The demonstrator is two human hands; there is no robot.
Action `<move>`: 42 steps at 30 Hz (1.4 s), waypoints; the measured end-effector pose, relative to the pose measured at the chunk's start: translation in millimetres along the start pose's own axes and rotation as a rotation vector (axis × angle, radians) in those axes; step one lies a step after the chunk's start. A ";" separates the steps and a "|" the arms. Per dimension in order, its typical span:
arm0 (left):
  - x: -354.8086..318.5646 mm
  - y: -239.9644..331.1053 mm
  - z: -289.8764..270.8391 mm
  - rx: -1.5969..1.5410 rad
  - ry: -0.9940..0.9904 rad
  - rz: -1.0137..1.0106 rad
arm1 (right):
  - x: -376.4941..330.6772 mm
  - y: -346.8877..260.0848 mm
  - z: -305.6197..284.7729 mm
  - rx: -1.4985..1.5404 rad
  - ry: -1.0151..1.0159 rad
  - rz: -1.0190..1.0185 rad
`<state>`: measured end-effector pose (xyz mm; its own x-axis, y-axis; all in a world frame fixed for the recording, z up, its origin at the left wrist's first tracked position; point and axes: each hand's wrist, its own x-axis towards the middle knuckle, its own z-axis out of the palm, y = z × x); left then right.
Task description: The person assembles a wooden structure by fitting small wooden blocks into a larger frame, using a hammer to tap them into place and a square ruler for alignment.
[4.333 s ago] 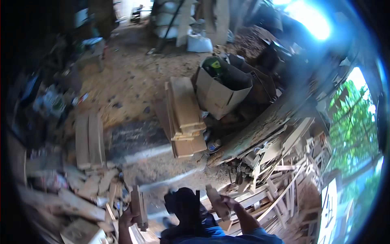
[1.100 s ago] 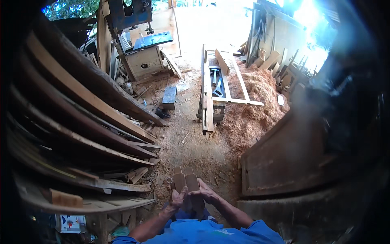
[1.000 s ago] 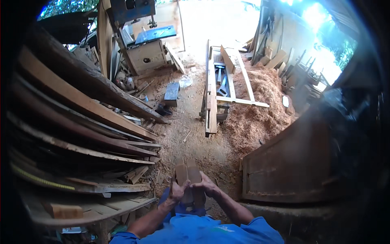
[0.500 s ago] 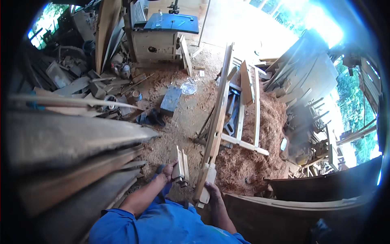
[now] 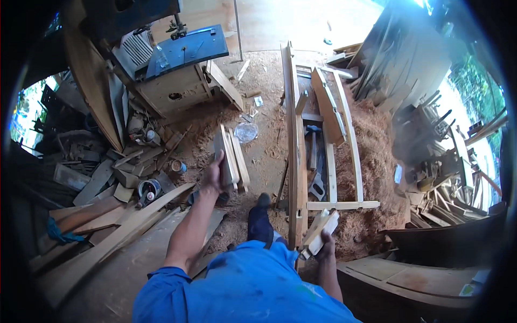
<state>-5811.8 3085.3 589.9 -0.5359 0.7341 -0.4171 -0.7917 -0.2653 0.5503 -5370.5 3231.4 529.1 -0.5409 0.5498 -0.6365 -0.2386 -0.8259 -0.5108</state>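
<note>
My left hand [image 5: 214, 175] grips a bundle of short wooden boards [image 5: 230, 158], held out in front of me over the sawdust floor. My right hand [image 5: 325, 246] hangs low at my right side, closed on a couple of short pale wood pieces [image 5: 319, 232]. My foot in a dark shoe [image 5: 260, 219] steps forward between the two hands. A long wooden frame [image 5: 298, 140] lies on the ground just right of my foot, beside a heap of sawdust [image 5: 372, 161].
A table saw with a blue top [image 5: 180, 62] stands ahead on the left. Scrap wood, cans and long planks [image 5: 116, 226] clutter the left. Timber stacks [image 5: 431, 124] fill the right, and a dark curved panel [image 5: 431, 269] lies at lower right.
I have turned and walked toward the saw and the frame. The boards, held together in both hands a second ago, are now split: the left hand carries a bundle forward, the right holds pieces at my side.
</note>
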 end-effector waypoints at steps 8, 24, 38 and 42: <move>175.0 130.2 71.3 0.056 -0.364 0.195 | 179.8 -103.9 103.3 -0.093 -0.171 -0.004; 647.2 468.6 3.8 0.993 0.268 0.552 | 377.4 -181.5 209.2 0.200 0.208 -0.259; 770.8 584.8 -50.4 1.131 0.355 0.182 | 448.3 -246.5 286.2 0.146 0.392 -0.367; 767.0 600.8 -37.1 1.231 0.499 0.094 | 463.1 -261.6 286.9 0.206 0.424 -0.363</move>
<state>-6709.4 3465.8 573.8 -0.8323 0.3676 -0.4150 -0.1083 0.6263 0.7720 -5790.0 3666.4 533.8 -0.0363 0.7684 -0.6389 -0.5229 -0.5594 -0.6431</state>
